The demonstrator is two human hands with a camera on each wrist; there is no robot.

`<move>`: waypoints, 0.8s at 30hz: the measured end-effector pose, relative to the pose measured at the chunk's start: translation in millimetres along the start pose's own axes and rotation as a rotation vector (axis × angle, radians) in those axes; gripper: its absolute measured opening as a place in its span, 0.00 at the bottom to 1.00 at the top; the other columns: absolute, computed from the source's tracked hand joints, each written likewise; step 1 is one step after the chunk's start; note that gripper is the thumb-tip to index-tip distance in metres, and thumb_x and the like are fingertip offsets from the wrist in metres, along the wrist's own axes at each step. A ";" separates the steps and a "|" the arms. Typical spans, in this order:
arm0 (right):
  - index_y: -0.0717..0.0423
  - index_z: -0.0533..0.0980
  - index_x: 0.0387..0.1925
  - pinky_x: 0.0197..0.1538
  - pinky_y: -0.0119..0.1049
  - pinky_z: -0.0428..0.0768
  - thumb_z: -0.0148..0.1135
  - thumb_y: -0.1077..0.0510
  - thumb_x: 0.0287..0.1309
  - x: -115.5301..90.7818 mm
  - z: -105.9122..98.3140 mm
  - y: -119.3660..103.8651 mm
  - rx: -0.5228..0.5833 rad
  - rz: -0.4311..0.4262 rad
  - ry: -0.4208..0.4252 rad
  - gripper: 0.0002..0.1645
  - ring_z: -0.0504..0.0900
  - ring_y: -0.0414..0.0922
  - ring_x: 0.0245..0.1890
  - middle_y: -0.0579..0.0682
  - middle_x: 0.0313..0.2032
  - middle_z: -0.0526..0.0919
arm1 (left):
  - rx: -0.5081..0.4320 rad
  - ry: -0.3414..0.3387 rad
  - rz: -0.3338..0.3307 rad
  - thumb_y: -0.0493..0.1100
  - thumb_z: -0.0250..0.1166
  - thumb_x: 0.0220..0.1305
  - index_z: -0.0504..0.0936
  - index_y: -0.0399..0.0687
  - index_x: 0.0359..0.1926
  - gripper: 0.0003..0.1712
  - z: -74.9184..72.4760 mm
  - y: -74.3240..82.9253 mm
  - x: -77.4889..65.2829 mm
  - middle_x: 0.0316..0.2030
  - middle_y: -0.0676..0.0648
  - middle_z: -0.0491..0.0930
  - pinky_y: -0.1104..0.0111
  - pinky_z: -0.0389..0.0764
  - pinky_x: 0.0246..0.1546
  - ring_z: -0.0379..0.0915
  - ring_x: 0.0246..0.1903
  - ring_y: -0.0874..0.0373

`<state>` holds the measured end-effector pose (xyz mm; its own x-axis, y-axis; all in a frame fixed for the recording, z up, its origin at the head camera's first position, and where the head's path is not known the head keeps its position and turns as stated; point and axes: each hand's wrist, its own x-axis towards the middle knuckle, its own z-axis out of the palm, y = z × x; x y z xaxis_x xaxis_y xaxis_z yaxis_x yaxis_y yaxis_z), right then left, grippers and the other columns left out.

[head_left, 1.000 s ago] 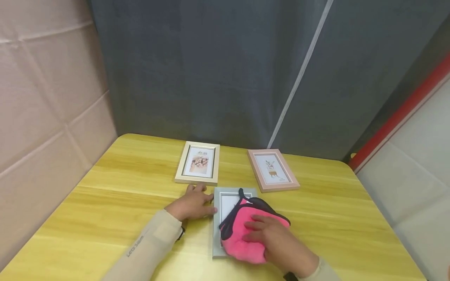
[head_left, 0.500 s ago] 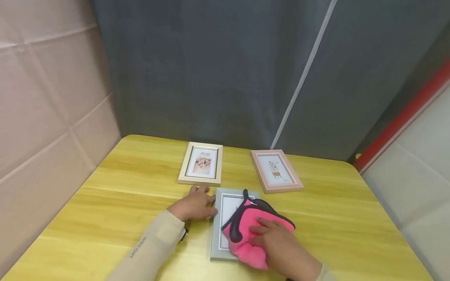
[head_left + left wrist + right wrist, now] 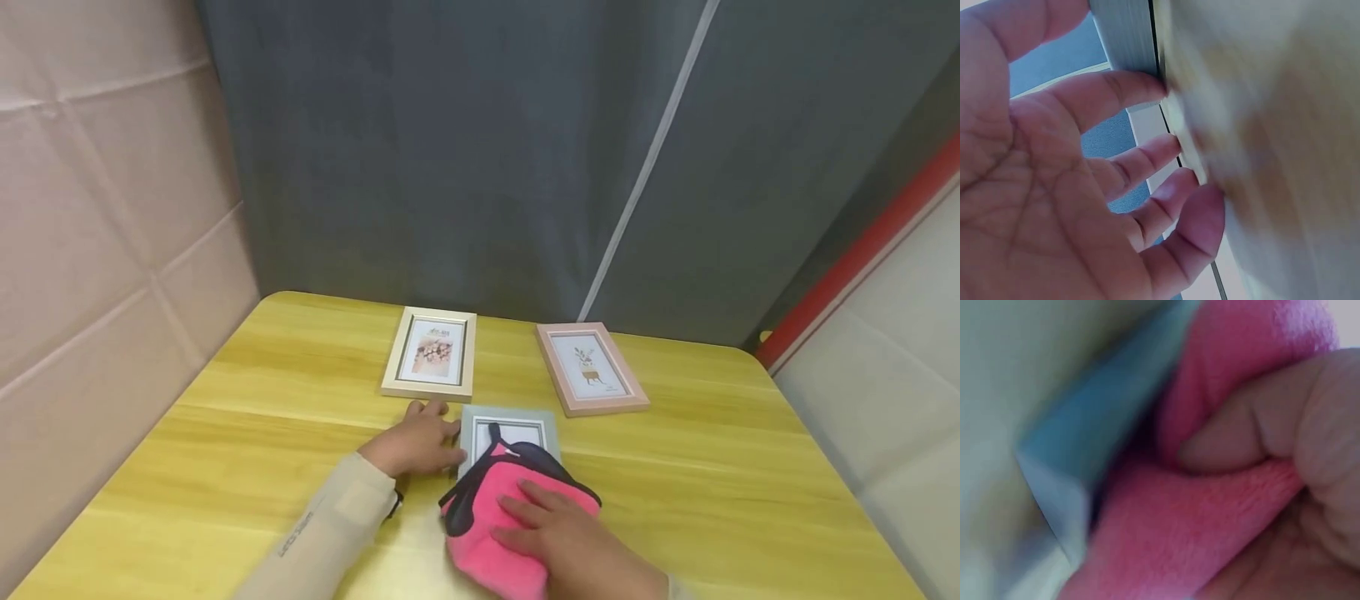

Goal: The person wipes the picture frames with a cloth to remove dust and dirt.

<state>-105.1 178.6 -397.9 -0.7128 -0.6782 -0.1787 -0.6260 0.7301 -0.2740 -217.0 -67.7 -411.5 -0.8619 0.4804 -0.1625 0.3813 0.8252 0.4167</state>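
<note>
A grey-green picture frame (image 3: 551,425) lies flat on the table, its near part hidden under a pink cloth (image 3: 498,533) with dark edging and a small loop. My right hand (image 3: 570,537) holds this cloth against the frame. In the right wrist view the thumb (image 3: 1229,434) digs into a fold of the pink fabric, beside the frame's corner (image 3: 1054,487). At the frame's left edge rests my left hand (image 3: 422,442), thumb against the side. The left wrist view shows its loosely bent fingers (image 3: 1110,97) with tips down on the tabletop.
Behind the left hand lies a cream-gold picture frame (image 3: 392,367). A pink picture frame (image 3: 557,367) lies farther right. The yellow wood-grain table (image 3: 712,467) meets a dark grey curtain (image 3: 420,167) at the back, with a pale wall covering (image 3: 112,208) on the left.
My right hand has slid the cloth left and toward me, so it now covers the frame's near end and shows more of the far end. The left hand has stayed at the frame's edge.
</note>
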 end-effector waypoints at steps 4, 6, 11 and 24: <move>0.32 0.83 0.54 0.62 0.58 0.72 0.70 0.59 0.56 -5.7 -9.2 9.6 -0.044 0.113 0.054 0.25 0.60 0.58 0.71 0.42 0.64 0.75 | -0.012 -0.007 -0.003 0.55 0.64 0.66 0.76 0.39 0.65 0.34 -1.3 0.2 1.3 0.67 0.35 0.63 0.48 0.71 0.57 0.58 0.59 0.37; 0.36 0.86 0.48 0.60 0.59 0.74 0.68 0.67 0.52 -7.1 -12.7 16.6 -0.072 0.110 0.092 0.26 0.62 0.61 0.69 0.45 0.61 0.79 | -0.021 -0.008 -0.004 0.55 0.65 0.65 0.76 0.38 0.65 0.34 -2.2 0.3 1.7 0.67 0.35 0.63 0.48 0.71 0.58 0.57 0.60 0.38; 0.42 0.88 0.45 0.59 0.57 0.75 0.61 0.76 0.46 -11.2 -17.8 33.4 -0.131 0.019 0.213 0.31 0.67 0.63 0.65 0.50 0.58 0.81 | -0.034 -0.016 -0.010 0.56 0.64 0.65 0.75 0.38 0.65 0.35 -2.5 0.6 0.4 0.68 0.35 0.62 0.48 0.70 0.58 0.57 0.61 0.37; 0.64 0.81 0.49 0.53 0.67 0.70 0.57 0.80 0.38 -88.2 -64.5 144.0 -0.238 0.449 0.850 0.30 0.73 0.70 0.53 0.71 0.53 0.77 | -0.049 -0.014 -0.024 0.55 0.62 0.65 0.74 0.38 0.66 0.35 -0.3 -1.4 -2.4 0.70 0.36 0.60 0.48 0.71 0.58 0.56 0.62 0.39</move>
<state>-152.8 349.0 -360.6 -0.8312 -0.1166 0.5437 -0.2224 0.9659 -0.1328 -215.6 -70.1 -411.5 -0.8657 0.4652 -0.1850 0.3436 0.8209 0.4560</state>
